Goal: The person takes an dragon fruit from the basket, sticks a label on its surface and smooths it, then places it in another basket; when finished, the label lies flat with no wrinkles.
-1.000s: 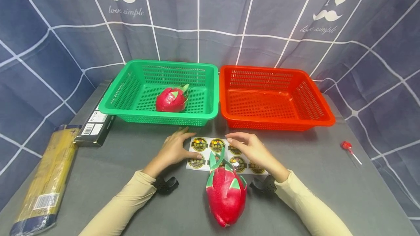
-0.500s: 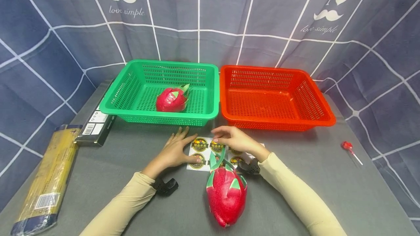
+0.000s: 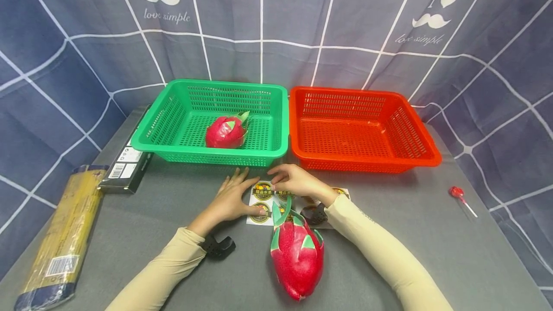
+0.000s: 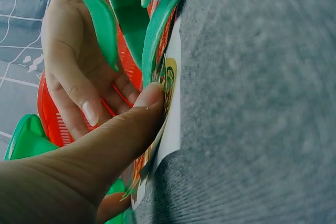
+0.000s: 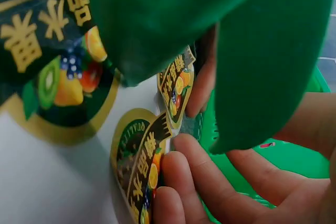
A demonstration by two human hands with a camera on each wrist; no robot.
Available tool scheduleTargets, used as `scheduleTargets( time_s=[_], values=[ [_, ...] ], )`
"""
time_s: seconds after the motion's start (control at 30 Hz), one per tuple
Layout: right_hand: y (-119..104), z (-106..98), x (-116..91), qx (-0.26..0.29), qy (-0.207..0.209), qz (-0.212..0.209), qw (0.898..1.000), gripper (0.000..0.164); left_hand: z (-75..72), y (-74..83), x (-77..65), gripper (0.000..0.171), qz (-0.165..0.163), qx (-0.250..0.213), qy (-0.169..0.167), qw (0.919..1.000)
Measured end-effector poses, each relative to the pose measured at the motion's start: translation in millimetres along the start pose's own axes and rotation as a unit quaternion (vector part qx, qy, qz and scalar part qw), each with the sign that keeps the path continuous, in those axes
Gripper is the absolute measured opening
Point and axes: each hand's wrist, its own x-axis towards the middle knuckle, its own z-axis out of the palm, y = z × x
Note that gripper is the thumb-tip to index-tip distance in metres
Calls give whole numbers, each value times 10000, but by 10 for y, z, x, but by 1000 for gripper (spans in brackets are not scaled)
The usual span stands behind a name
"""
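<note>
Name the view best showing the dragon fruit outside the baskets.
Head view: the dragon fruit lies in full sight. The left wrist view catches its green leaves and a sliver of red; the right wrist view, only leaves.

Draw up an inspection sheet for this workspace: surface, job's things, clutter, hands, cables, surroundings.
Surface: gray tabletop.
Job's things: sticker sheet between the hands; near dragon fruit, leaves over the sheet; another dragon fruit inside the green basket; red basket alongside.
Clutter: black box and yellow packet at left; lollipop at right.
Hands: left hand, fingers spread, thumb on the sheet; right hand, fingers at the sheet, grip unclear.
Cables: nothing seen.
Surroundings: grid-patterned curtain behind.
</note>
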Motion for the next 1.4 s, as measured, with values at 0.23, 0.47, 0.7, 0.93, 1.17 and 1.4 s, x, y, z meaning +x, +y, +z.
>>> scheduleTargets(
  time_s=[0.23,0.47,0.7,0.93,1.17,1.4],
  values=[
    [-1,47,15,283,41,115,9995,41,10,-6,5,87,-14,-4,44,10000],
    [19,120,6,429,418,-38,9982,36,9,1,0,88,-59,-23,33,10000],
    [46,181,16,280,745,-260,9965,34,-3,7,7,89,-53,16,47,10000],
    [60,205,10,24,643,-638,9959,33,-9,17,5,87,-14,-9,70,10000],
    [75,216,11,-157,391,-746,9963,28,-5,17,0,86,-18,-44,58,10000],
    [76,222,6,-207,255,-746,9967,28,6,12,2,86,0,-28,63,10000]
  ],
)
